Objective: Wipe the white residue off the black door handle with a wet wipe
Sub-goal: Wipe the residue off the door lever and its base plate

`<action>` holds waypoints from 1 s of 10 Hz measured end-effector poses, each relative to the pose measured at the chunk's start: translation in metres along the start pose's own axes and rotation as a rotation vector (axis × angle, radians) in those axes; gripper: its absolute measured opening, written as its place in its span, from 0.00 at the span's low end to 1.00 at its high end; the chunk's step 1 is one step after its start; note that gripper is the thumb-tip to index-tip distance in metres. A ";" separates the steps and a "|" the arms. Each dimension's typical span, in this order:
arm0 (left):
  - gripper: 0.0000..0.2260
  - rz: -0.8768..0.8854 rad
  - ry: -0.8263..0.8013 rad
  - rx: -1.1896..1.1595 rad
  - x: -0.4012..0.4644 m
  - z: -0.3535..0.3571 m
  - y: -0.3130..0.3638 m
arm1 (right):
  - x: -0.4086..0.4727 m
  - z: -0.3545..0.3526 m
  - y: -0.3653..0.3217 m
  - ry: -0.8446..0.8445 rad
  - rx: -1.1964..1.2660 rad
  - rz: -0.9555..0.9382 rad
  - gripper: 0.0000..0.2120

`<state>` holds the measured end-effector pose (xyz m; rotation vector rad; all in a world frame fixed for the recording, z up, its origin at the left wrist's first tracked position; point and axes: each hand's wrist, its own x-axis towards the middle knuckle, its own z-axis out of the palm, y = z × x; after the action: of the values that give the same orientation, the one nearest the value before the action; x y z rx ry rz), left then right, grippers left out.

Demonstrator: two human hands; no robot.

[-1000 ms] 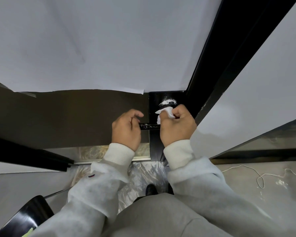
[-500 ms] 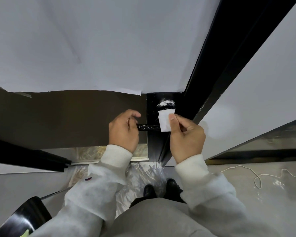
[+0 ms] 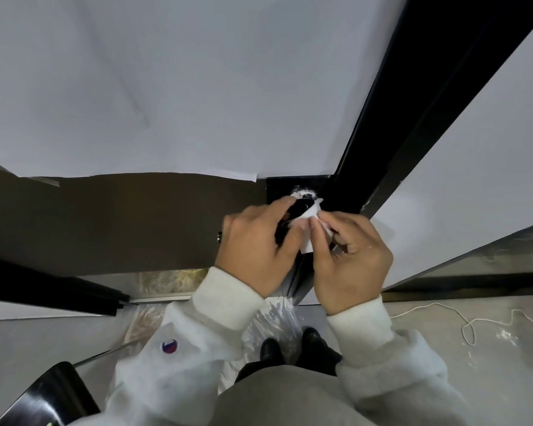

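The black door handle (image 3: 299, 207) sticks out from the black door edge; only its round base shows, with white residue (image 3: 302, 189) on top. My left hand (image 3: 256, 247) is closed around the handle's lever, hiding most of it. My right hand (image 3: 351, 259) pinches a white wet wipe (image 3: 308, 219) between thumb and fingers. The wipe lies folded against the handle just below the residue, between my two hands.
A black door frame (image 3: 413, 103) runs up to the right. White paper covers the door (image 3: 166, 87). A white cord (image 3: 468, 327) lies on the floor at right. A black chair (image 3: 50, 395) stands at lower left. Clear plastic sheet (image 3: 271, 324) lies by my shoes.
My left hand has slid right along the lever to the handle's base. My right hand has brought the wipe from hanging flat in front of the handle to pressed against it.
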<state>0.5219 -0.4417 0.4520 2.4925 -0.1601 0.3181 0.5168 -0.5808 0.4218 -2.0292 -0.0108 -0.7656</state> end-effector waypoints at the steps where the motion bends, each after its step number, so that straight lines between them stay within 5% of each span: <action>1: 0.08 0.012 0.020 -0.221 0.012 0.003 0.007 | -0.003 0.010 0.001 0.046 -0.039 -0.090 0.10; 3: 0.04 0.002 0.280 0.006 0.027 0.016 -0.005 | -0.001 0.028 -0.002 -0.170 -0.167 -0.143 0.20; 5: 0.14 -0.086 0.430 0.129 0.028 0.026 -0.011 | 0.005 0.033 -0.013 -0.341 -0.431 -0.126 0.21; 7: 0.13 -0.044 0.157 -0.089 0.019 0.015 -0.001 | 0.003 0.030 -0.012 -0.427 -0.522 -0.107 0.28; 9: 0.21 -0.158 0.090 -0.152 0.017 0.016 0.014 | 0.008 0.030 -0.007 -0.604 -0.550 -0.131 0.31; 10: 0.25 -0.145 0.087 -0.161 0.015 0.022 0.024 | 0.002 0.035 0.002 -0.388 -0.353 -0.029 0.22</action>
<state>0.5361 -0.4748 0.4523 2.3114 0.0300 0.3383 0.5370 -0.5547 0.4087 -2.4933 -0.1361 -0.3977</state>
